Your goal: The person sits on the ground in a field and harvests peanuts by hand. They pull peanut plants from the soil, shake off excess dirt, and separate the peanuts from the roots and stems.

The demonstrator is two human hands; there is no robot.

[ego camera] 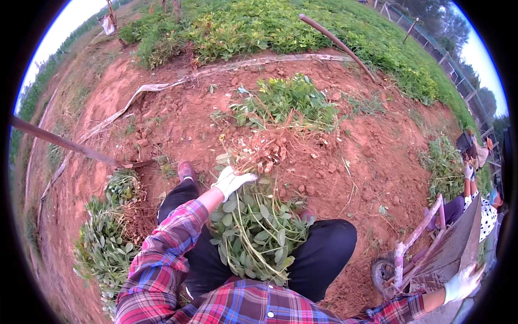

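My left hand (234,180), in a white glove, grips a bunch of uprooted peanut plants (259,233) just below the roots. The leafy stems hang between my bent knees. Roots and pale pods (269,152) stick out beyond the hand, over the red soil. Far to the right, my right hand (464,283), also gloved, is held out with fingers apart and nothing seen in them. It is over or beside the metal tray of a wheelbarrow (449,243); whether it touches the tray, I cannot tell.
Pulled plants lie ahead (293,99) and in a heap at my left (107,239). A long-handled tool (68,141) reaches in from the left; a wooden pole (336,40) slants ahead. At right, a person (481,214) sits near more plants (443,166).
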